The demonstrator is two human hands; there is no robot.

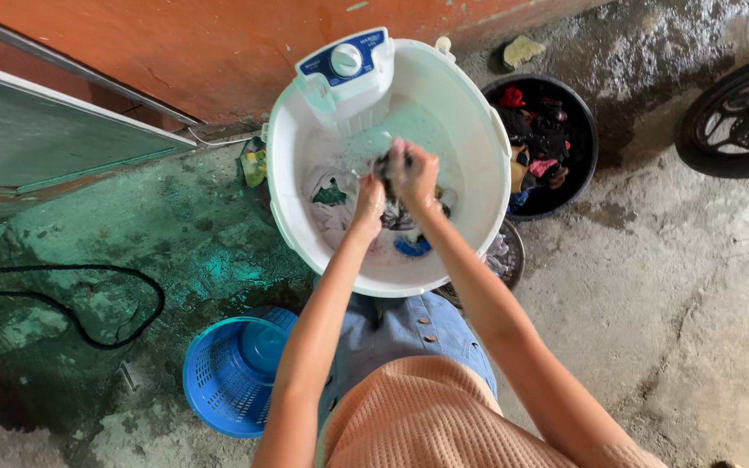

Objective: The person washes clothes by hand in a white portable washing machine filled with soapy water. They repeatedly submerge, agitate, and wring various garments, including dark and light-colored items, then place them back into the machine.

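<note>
A dark wet garment [389, 186] hung over the white washing tub [470, 130], clenched between both hands: left hand [369, 198] gripping low, right hand [415, 171] fisted above. A black basin of clothes [582, 130] touched the tub's right side; a blue basket [231, 373] lay on the floor nearby.

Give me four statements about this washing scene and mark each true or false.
1. Both hands, left hand and right hand, grip a dark wet cloth over the white washer tub. True.
2. The blue perforated basket sits inside the tub. False: it lies on the concrete floor, beside the person.
3. The black basin holds a pile of clothes. True.
4. The tub's control dial is red. False: it is white on a blue panel.
</note>
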